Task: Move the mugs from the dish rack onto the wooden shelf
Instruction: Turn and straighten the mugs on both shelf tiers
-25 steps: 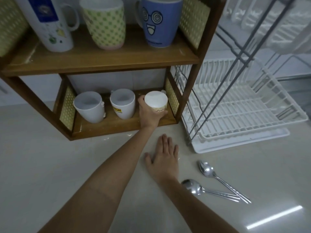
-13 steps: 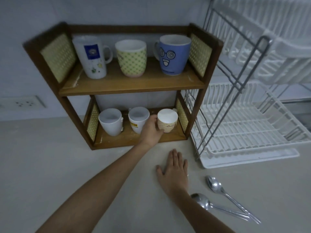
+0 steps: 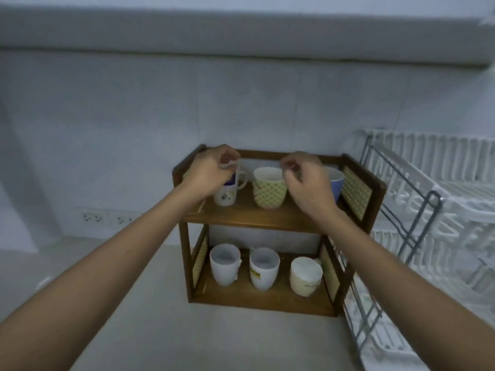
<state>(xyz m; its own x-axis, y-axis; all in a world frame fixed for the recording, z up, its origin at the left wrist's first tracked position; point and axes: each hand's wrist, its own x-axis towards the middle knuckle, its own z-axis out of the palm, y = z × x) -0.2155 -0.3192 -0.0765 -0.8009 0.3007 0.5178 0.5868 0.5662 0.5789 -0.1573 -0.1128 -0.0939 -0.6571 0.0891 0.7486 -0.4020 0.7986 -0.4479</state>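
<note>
The wooden shelf (image 3: 257, 218) stands on the counter with mugs on both levels. On the upper board are a tall white mug (image 3: 226, 192), a green patterned mug (image 3: 268, 190) and a blue mug (image 3: 337, 183). Below stand a white mug (image 3: 224, 265), a white mug with a yellow label (image 3: 263, 269) and a cream mug (image 3: 305, 277). My left hand (image 3: 211, 171) and my right hand (image 3: 306, 179) hover in front of the upper level, fingers curled in, nothing in them. The left hand hides the tall mug's top; the right hand hides part of the blue mug.
The white dish rack (image 3: 439, 210) with a grey wire frame stands right of the shelf, almost touching it; I see no mugs in it. Wall sockets (image 3: 107, 218) sit low on the tiled wall at the left. Pale counter (image 3: 187, 330) stretches in front.
My left hand has let go of the cream mug on the lower level. Both hands have risen to the upper level, and my view has tilted up and pulled back.
</note>
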